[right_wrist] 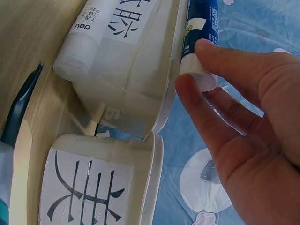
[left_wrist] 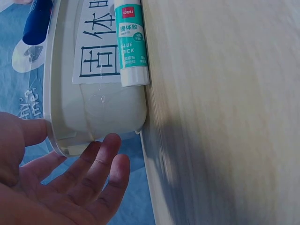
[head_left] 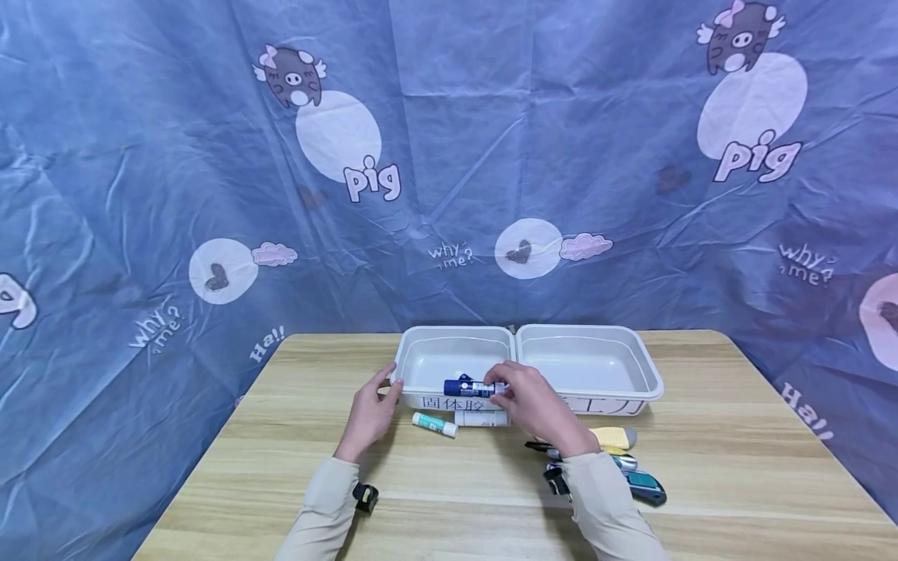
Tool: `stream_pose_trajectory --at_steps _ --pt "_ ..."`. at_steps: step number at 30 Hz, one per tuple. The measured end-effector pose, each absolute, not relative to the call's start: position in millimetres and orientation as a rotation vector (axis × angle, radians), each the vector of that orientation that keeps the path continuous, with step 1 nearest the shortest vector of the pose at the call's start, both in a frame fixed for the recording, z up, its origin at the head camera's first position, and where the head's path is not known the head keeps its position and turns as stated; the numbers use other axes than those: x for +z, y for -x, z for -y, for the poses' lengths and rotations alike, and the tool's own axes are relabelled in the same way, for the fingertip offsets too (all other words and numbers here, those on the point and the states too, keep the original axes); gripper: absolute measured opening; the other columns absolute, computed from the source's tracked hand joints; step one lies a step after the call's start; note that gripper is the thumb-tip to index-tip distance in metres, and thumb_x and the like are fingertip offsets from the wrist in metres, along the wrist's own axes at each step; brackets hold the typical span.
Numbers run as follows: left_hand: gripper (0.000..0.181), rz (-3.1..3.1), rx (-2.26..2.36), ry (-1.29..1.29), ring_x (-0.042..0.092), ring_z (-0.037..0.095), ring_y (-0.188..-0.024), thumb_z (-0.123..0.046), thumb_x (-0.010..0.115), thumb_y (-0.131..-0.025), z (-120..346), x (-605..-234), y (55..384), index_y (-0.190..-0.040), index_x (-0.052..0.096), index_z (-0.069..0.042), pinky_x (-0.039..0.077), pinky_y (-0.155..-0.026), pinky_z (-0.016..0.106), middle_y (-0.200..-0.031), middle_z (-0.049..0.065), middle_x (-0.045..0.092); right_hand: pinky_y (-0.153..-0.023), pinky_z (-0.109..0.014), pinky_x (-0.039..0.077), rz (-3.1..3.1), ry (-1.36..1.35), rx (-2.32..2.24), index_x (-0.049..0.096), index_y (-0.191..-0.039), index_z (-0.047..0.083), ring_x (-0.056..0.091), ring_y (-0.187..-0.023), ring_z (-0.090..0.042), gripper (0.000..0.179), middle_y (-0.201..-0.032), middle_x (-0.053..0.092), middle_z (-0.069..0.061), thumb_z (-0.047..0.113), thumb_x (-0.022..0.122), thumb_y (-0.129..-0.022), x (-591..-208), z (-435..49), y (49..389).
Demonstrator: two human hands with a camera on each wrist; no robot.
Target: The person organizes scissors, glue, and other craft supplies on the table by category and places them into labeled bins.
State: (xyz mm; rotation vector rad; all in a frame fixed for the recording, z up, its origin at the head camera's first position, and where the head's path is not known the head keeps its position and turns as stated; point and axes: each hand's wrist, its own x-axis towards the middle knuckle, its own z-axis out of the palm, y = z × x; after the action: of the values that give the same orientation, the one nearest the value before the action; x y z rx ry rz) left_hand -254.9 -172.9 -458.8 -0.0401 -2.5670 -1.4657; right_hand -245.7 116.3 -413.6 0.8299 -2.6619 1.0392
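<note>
Right sleeve (head_left: 606, 502) partly covers cutters (head_left: 644, 487); right hand (head_left: 535, 401) pinches blue glue stick (head_left: 463, 388), left hand (head_left: 368, 414) relaxed against bin (head_left: 456, 344).

A person's left hand (left_wrist: 61, 185) rests at a pale plastic bin (left_wrist: 105, 110), thumb touching the rim, fingers spread loosely by the rounded corner. Beyond the fingers, the bin wall bears a white label (left_wrist: 96, 44) with large dark Chinese characters; a teal-and-white Deli glue stick (left_wrist: 132, 47) partly covers it. Beyond the thumb shows a blue tube (left_wrist: 37, 21). Wood-grain table (left_wrist: 225, 93) stretches right of the fingers; blue printed cloth (left_wrist: 136, 187) lies behind them.
</note>
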Motion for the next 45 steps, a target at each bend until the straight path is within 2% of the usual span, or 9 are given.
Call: stream_pose_trajectory --at_steps 12,25,32,38,45 --pt "0.050 2.567 -1.485 0.024 0.073 0.032 -0.091 -0.021 0.057 -0.105 173.4 -458.9 254.3 -0.151 0.049 -0.004 0.058 -0.075 0.035 -0.124 0.024 0.067 -0.084 -0.036 0.061 2.660 -0.796 1.025 0.071 -0.114 0.001 0.076 -0.090 -0.023 0.023 -0.115 0.073 -0.014 0.001 0.074 -0.091 -414.3 -116.3 245.5" --pt "0.048 2.561 -1.470 0.054 0.073 0.032 -0.089 -0.021 0.057 -0.106 173.3 -460.2 254.5 -0.149 0.049 -0.001 0.057 -0.072 0.032 -0.122 0.025 0.068 -0.086 -0.039 0.061 2.675 -0.763 0.988 0.069 -0.121 -0.001 0.075 -0.092 -0.025 0.029 -0.122 0.071 -0.017 0.001 0.073 -0.091 -415.1 -117.0 246.1" --pt "0.048 2.560 -1.483 0.042 0.073 0.033 -0.090 -0.020 0.057 -0.106 172.6 -460.1 254.9 -0.150 0.049 -0.003 0.057 -0.072 0.031 -0.121 0.024 0.068 -0.087 -0.039 0.060 2.683 -0.750 0.952 0.069 -0.123 0.000 0.075 -0.092 -0.024 0.031 -0.124 0.070 -0.016 0.004 0.073 -0.093 -413.6 -116.6 246.2" --pt "0.049 2.571 -1.499 0.018 0.073 0.033 -0.093 -0.022 0.056 -0.106 172.6 -457.9 253.8 -0.151 0.048 -0.005 0.057 -0.074 0.031 -0.124 0.024 0.067 -0.086 -0.039 0.060 2.688 -0.755 0.956 0.069 -0.123 0.000 0.075 -0.090 -0.023 0.030 -0.124 0.070 -0.015 0.003 0.072 -0.094 -413.8 -117.4 246.5" --pt "0.048 2.567 -1.491 0.046 0.073 0.034 -0.091 -0.020 0.056 -0.106 172.4 -458.5 253.7 -0.150 0.048 -0.002 0.057 -0.072 0.032 -0.124 0.027 0.066 -0.085 -0.039 0.061 2.681 -0.756 0.968 0.070 -0.122 0.000 0.075 -0.089 -0.023 0.029 -0.122 0.071 -0.015 0.002 0.072 -0.093 -413.5 -117.5 246.6"
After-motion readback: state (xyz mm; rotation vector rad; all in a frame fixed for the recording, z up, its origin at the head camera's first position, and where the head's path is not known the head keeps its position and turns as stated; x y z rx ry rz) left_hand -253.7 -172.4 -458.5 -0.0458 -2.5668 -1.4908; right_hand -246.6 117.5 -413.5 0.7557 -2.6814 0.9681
